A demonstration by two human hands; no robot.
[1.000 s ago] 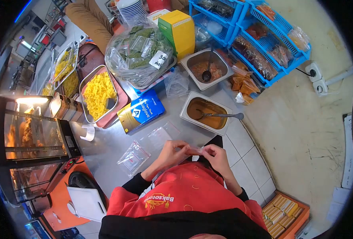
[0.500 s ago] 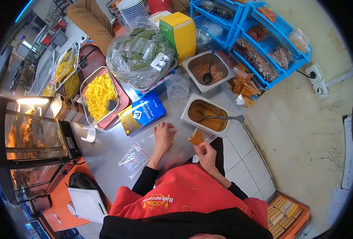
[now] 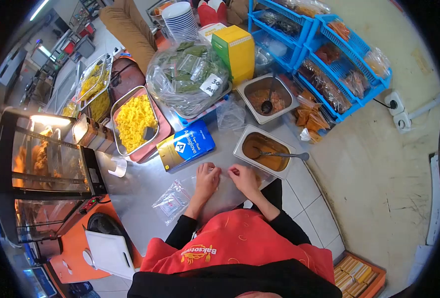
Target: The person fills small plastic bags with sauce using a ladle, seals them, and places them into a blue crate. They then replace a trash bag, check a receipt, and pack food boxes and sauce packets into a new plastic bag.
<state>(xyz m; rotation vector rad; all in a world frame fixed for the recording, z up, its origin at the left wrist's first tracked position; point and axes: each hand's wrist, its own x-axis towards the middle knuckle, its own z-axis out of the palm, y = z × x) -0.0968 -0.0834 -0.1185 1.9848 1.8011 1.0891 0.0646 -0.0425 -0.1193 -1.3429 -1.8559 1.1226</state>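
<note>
My left hand [image 3: 208, 180] rests over the steel table with its fingers curled into a pinch. Just right of it, my right hand [image 3: 244, 178] is also closed, thumb and fingertips together. Something clear, perhaps thin plastic, seems to lie between them, but I cannot make out what either holds. A brown-filled packet [image 3: 258, 182] shows in part behind my right wrist. Left of my left hand lie clear plastic zip bags [image 3: 172, 201]. A blue and yellow glove box [image 3: 186, 145] sits beyond my hands. To the right stands a steel pan of brown sauce [image 3: 249, 144] with a ladle [image 3: 289, 155] in it.
Behind the sauce stands another pan [image 3: 274, 111] with chopped food and a dark spoon. A tray of yellow food [image 3: 133, 124], a large bag of green leaves [image 3: 185, 74] and blue baskets [image 3: 339, 64] line the back. A lit glass warmer [image 3: 51, 169] is at left.
My right hand has moved left and away from the brown packet, coming close to my left hand. The whole view has shifted slightly.
</note>
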